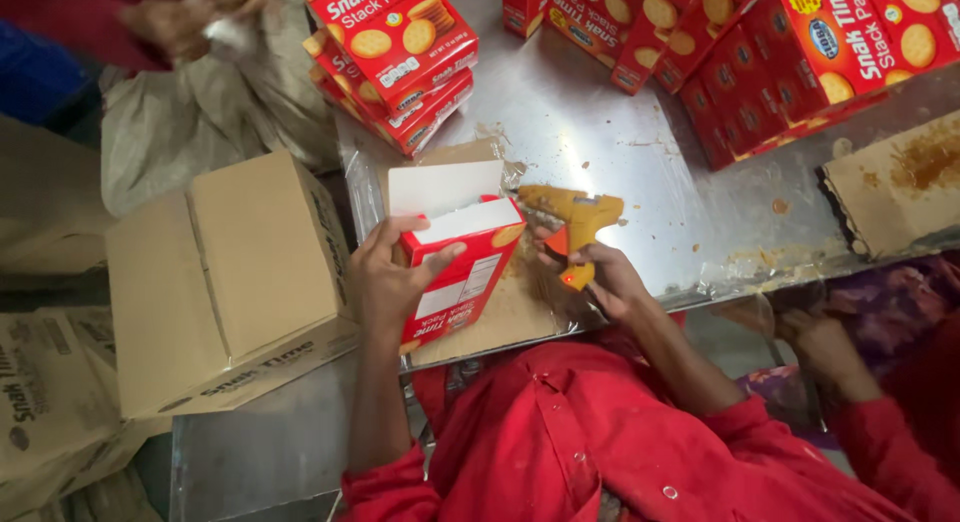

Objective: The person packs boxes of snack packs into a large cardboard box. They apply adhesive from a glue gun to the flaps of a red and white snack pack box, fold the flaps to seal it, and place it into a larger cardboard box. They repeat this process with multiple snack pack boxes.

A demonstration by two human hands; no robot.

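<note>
Partly hidden by the red box [458,272] it grips, the left hand [385,277] shows few fingers, while the right hand [600,277] holds a yellow glue gun [575,222] at frame center.

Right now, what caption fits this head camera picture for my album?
Left hand holds an open red cardboard cracker box while right hand aims a yellow glue gun at it.

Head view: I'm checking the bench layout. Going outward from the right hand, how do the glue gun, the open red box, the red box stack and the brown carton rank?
1. Glue gun: held in the right hand.
2. Open red box: just left, in the left hand.
3. Red box stack: up-left on the metal table.
4. Brown carton: far left.
</note>
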